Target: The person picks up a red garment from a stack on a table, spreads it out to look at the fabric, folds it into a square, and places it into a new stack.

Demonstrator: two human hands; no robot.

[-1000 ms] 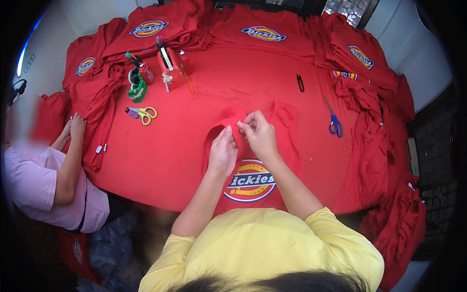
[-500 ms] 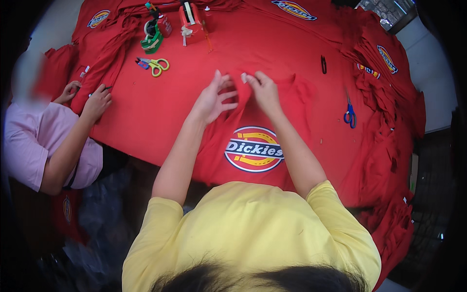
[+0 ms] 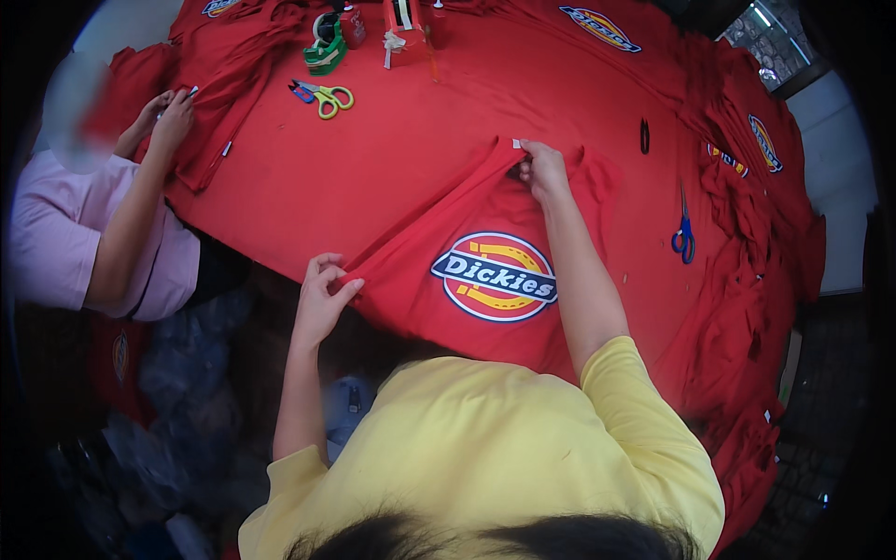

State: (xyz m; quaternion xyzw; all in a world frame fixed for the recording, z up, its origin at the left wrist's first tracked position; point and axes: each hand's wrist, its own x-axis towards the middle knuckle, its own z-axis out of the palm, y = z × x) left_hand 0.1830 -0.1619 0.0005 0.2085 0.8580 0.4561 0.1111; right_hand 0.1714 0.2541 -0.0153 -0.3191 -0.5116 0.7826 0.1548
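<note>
Red printed shirt [image 3: 401, 266] lies across worktop's [image 3: 420, 121] near edge

The left hand [image 3: 319, 301] pinches the shirt's near left edge between its fingers; the right hand's [image 3: 545, 172] fingers grip its far edge beside a white label [image 3: 516, 144].

Red-topped table [image 3: 401, 131], near edge curved; printed red shirt [image 3: 478, 245] spread at front; toward left, yellow-handled scissors [image 3: 331, 99] touching blue snips [image 3: 302, 91]; farther back, green tape dispenser [image 3: 326, 56] beside red bottle [image 3: 352, 28]; on right, slim black tool [image 3: 645, 136], blue-handled scissors [image 3: 684, 238], heaped red garments [image 3: 737, 271] along edge
</note>
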